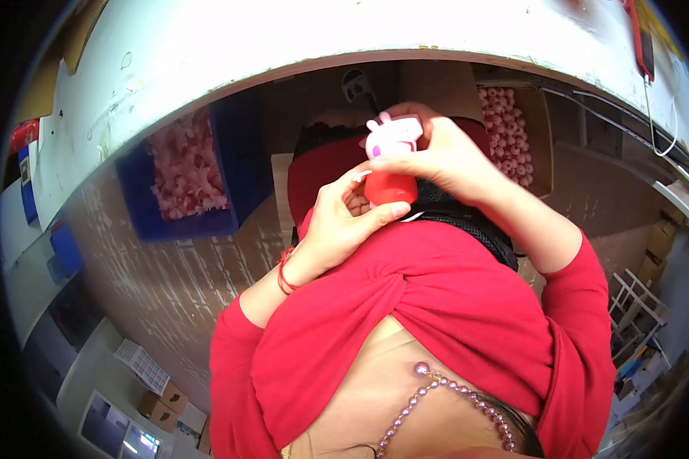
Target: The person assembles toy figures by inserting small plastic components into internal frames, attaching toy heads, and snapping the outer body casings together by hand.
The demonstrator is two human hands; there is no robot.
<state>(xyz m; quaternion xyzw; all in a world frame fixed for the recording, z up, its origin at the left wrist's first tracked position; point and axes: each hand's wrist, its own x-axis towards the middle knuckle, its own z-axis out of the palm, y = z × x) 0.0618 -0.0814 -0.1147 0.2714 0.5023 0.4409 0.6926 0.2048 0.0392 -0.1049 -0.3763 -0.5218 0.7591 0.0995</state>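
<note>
Over my lap, below the front edge of the white table, I hold a small pig figure [391, 183] with a pink head [394, 138] and a red body. My left hand [344, 212] grips the red body from the left, thumb across its lower front. From the right, my right hand [444, 153] is closed around the pink head, its thumb lying where head and body meet. The two parts touch; whether they are joined is hidden by the fingers.
The white tabletop [283, 34] spans the far side. A blue bin [245, 164] with pink and red parts stands on the floor at left; a cardboard box [540, 138] of round pink pieces stands at right. A white cable [654, 122] hangs from the table at far right.
</note>
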